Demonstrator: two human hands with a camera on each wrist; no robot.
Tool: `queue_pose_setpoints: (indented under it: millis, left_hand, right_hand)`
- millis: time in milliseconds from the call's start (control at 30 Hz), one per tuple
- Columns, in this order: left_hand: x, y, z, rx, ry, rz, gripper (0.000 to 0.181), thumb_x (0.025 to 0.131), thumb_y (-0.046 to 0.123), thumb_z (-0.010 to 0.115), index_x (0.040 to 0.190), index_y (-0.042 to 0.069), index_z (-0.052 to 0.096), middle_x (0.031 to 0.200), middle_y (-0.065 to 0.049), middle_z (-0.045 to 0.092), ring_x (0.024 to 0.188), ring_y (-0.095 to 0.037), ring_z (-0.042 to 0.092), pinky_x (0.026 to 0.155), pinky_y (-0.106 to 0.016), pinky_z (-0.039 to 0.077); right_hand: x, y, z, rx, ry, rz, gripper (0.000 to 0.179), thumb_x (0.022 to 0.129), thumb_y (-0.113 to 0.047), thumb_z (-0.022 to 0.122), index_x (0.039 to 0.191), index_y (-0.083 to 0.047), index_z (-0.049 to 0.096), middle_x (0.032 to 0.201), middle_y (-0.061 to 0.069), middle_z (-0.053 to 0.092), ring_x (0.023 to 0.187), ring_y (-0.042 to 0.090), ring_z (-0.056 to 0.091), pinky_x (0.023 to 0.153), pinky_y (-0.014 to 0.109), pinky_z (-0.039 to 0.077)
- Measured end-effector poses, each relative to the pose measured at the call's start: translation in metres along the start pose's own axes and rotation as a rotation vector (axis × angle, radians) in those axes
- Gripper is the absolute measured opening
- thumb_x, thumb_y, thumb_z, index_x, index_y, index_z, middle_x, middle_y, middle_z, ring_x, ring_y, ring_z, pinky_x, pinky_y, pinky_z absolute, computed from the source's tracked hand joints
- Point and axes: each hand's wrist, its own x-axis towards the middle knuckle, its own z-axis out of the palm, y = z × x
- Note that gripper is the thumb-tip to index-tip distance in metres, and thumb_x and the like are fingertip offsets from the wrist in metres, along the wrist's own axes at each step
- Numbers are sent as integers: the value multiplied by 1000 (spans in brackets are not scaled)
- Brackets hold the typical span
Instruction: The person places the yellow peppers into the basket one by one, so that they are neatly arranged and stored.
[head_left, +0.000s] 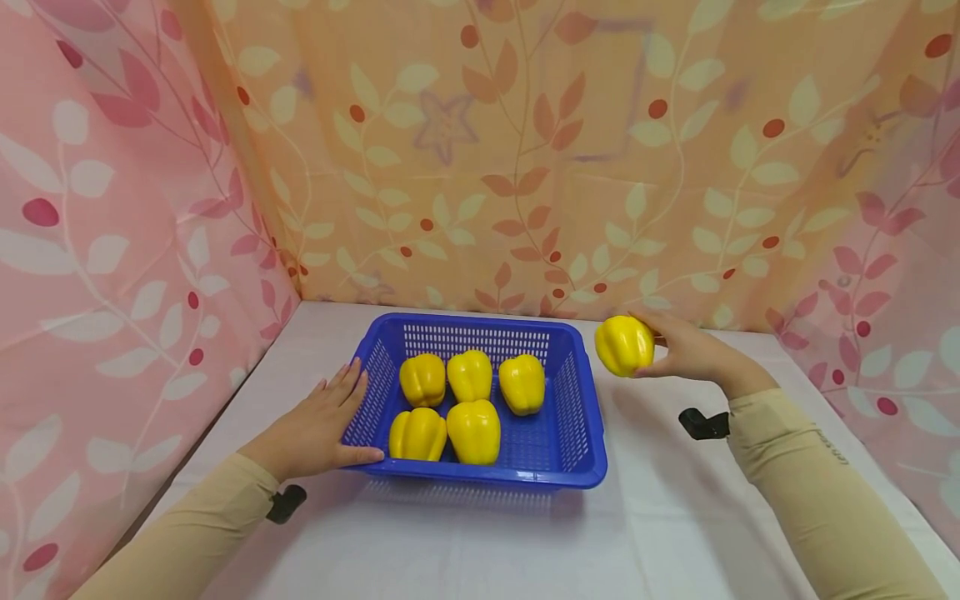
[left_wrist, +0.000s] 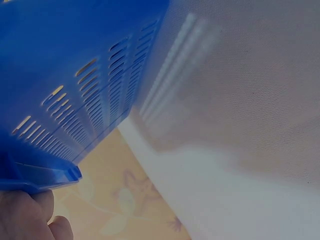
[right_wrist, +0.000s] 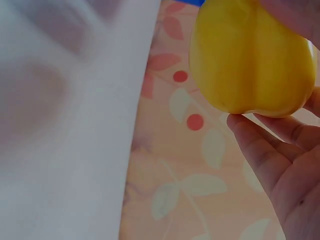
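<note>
A yellow bell pepper [head_left: 625, 345] is gripped by my right hand [head_left: 693, 354], raised just beyond the right side of a blue plastic basket [head_left: 510, 476]. In the right wrist view, the thumb and fingers hold the same bell pepper [right_wrist: 252, 60] from opposite sides. Several more yellow bell peppers [head_left: 474, 432] sit in the basket, grouped at its left and middle. My left hand [head_left: 311, 429] rests on the basket's left rim, fingers extended along it and thumb at the front corner. The left wrist view shows the slotted basket wall [left_wrist: 85, 75] and part of that hand [left_wrist: 30, 215].
The basket stands on a white-covered table [head_left: 660, 533]. A floral orange curtain [head_left: 487, 167] hangs behind, with pink floral curtains [head_left: 112, 250] at both sides. A black wrist mount [head_left: 703, 424] sticks out from the right sleeve, another [head_left: 287, 504] from the left.
</note>
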Motion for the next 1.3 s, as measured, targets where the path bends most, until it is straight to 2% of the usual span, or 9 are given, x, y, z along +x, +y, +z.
queue_pose_setpoints:
  millis: [133, 233, 500, 567, 700, 800, 933, 1133, 1300]
  left_hand:
    - [0, 0, -1, -1, -1, 0, 114, 70, 80, 42, 144, -3, 16, 152, -20, 3, 138, -36, 5, 107, -56, 13]
    - [0, 0, -1, -3, 2, 4, 113, 71, 78, 44, 144, -3, 16, 152, -20, 3, 138, -36, 5, 107, -57, 13]
    - [0, -1, 0, -1, 1, 3, 112, 71, 77, 46, 144, -2, 15, 152, -19, 2, 139, -36, 5, 107, -57, 12]
    - [0, 0, -1, -2, 0, 3, 112, 71, 77, 46, 144, -2, 15, 152, -20, 2, 139, -36, 5, 107, -57, 12]
    - [0, 1, -2, -8, -6, 0, 112, 71, 76, 47, 144, -3, 15, 152, -20, 3, 138, -36, 5, 107, -56, 12]
    - [0, 2, -4, -12, -10, 0, 112, 71, 77, 47, 144, -3, 16, 151, -20, 3, 138, -37, 5, 107, -57, 12]
    - [-1, 2, -4, -6, -10, 0, 113, 71, 79, 44, 144, -3, 16, 151, -20, 3, 138, -37, 6, 107, -57, 13]
    - [-1, 3, -4, -13, -11, -8, 111, 72, 76, 46, 144, -2, 16, 152, -19, 2, 138, -36, 5, 108, -56, 11]
    - [-1, 3, -4, -19, -14, -13, 111, 72, 75, 49, 144, -2, 15, 152, -19, 2, 139, -36, 4, 108, -56, 10]
  right_hand:
    - [1, -15, -3, -37, -16, 54, 93, 68, -30, 81, 143, -7, 29, 126, 14, 43, 109, 28, 45, 94, 51, 41]
    - [4, -27, -5, -44, -25, 52, 95, 68, -32, 80, 143, -4, 28, 128, 16, 41, 111, 29, 44, 94, 52, 41]
    - [14, -50, -3, -51, -61, -39, 96, 66, -33, 82, 142, -4, 31, 126, 10, 46, 110, 25, 49, 92, 47, 44]
    - [18, -55, -1, -45, -77, -82, 93, 66, -34, 82, 141, -9, 33, 125, 5, 49, 109, 21, 50, 92, 46, 45]
    - [26, -65, 7, 8, -148, -183, 92, 69, -33, 80, 144, -21, 29, 134, -3, 44, 115, 16, 48, 94, 44, 44]
    - [29, -71, 13, 31, -188, -166, 91, 69, -33, 80, 144, -22, 28, 139, -1, 39, 118, 17, 46, 96, 43, 42]
    - [32, -79, 21, 4, -213, -80, 92, 68, -37, 80, 142, -11, 32, 139, 7, 39, 117, 21, 47, 96, 42, 42]
    - [39, -92, 31, -70, -247, -103, 92, 67, -37, 80, 139, -4, 35, 134, 8, 44, 112, 20, 49, 94, 39, 44]
    - [44, -100, 39, -54, -302, -95, 92, 67, -38, 80, 139, -4, 35, 134, 7, 44, 114, 20, 48, 98, 40, 41]
